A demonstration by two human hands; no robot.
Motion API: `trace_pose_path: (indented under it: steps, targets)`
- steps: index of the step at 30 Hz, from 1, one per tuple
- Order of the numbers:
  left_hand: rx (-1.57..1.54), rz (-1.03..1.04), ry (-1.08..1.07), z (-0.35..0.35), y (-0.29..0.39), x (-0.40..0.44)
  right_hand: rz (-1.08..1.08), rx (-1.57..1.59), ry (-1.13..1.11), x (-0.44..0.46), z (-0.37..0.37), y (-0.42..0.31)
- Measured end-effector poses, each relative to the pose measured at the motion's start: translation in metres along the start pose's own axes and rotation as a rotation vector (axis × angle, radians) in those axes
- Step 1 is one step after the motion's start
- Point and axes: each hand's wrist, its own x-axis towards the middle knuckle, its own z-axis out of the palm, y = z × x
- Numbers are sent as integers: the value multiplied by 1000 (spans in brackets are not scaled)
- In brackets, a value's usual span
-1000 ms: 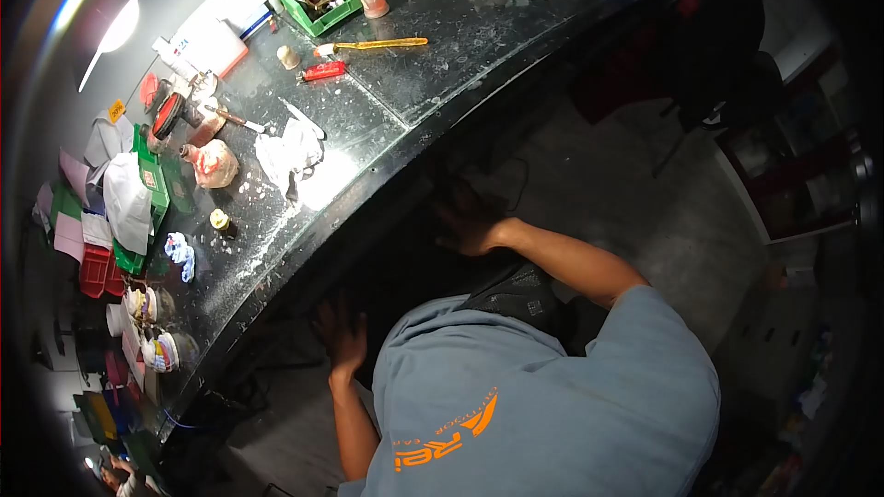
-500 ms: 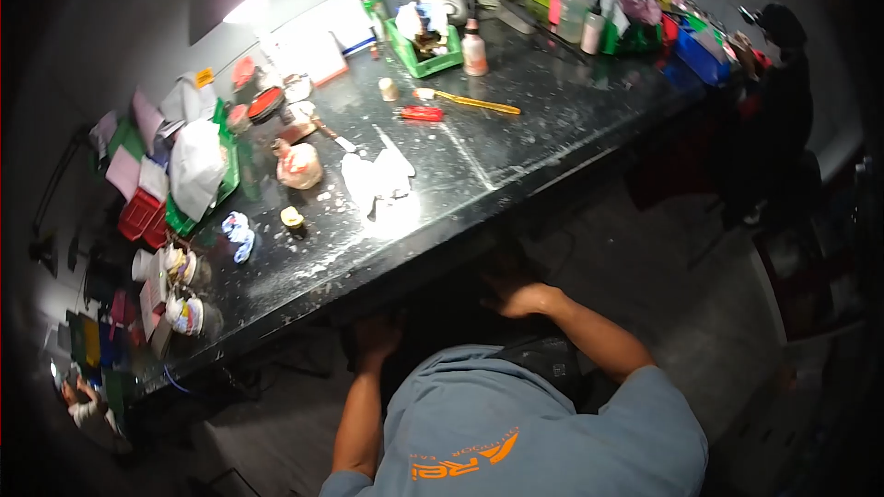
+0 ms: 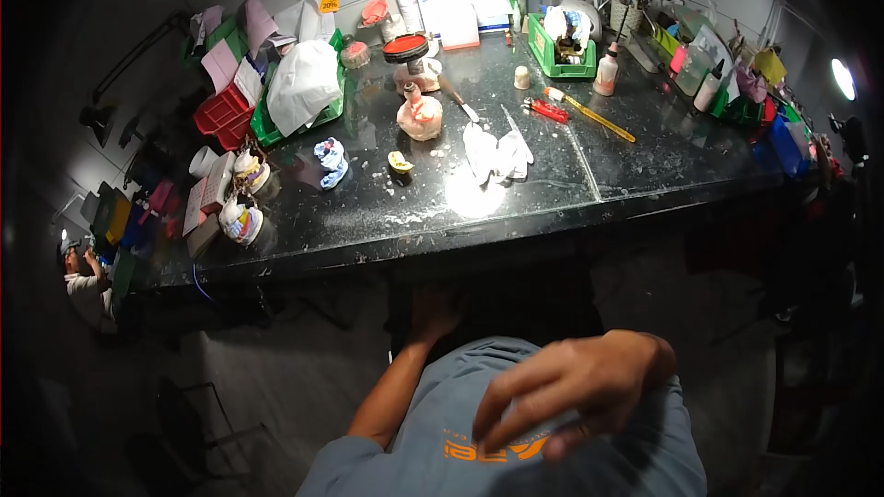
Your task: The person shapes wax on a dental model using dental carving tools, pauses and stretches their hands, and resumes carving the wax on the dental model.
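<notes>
My right hand (image 3: 571,382) is raised in front of the grey shirt (image 3: 387,469), fingers apart and bent, slightly blurred, with nothing in it. Low in the dark under the table edge, my left hand (image 3: 435,311) rests on my lap; its dim fingers look laid flat. Both hands are away from the tabletop things. On the black table (image 3: 368,230), a crumpled white cloth (image 3: 497,156) lies nearest the front. Behind it are a red-handled tool (image 3: 550,110), a long yellow-handled tool (image 3: 599,117) and a pinkish round-bodied vessel (image 3: 420,117). A small yellow-topped pot (image 3: 400,163) stands left of the cloth.
A blue-and-white figurine (image 3: 331,163) and painted pieces (image 3: 241,219) stand at the left. Green bins (image 3: 564,62) and a pump bottle (image 3: 606,71) are at the back. A white-covered bin (image 3: 302,87) stands back left. Another person (image 3: 87,285) is at the far left edge.
My right hand has come up from the lap to in front of my chest. My left hand stays low. The camera view has turned, shifting the table to the right and levelling it.
</notes>
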Motion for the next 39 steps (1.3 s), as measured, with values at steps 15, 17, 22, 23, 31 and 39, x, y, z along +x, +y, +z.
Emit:
trace_pose_path:
  steps: [15, 17, 22, 23, 31, 39]
  targets:
    - [-55, -40, 64, 4, -3, -4, -403, 457, -92, 72, 46, 26]
    - [-94, -31, 75, 12, -8, -3, -242, 299, -230, 66, 38, 15]
    - [-128, 6, 137, 19, -8, -7, -95, 4, -345, 54, 31, 3]
    - [-114, -12, 99, 14, -6, -3, 379, 86, -363, 40, 20, 8]
    - [-175, 18, 247, 25, -9, -5, 382, -971, 860, -30, -71, 70]
    - [-221, 20, 155, 0, -4, -11, 225, -1101, 1227, -93, -68, 116]
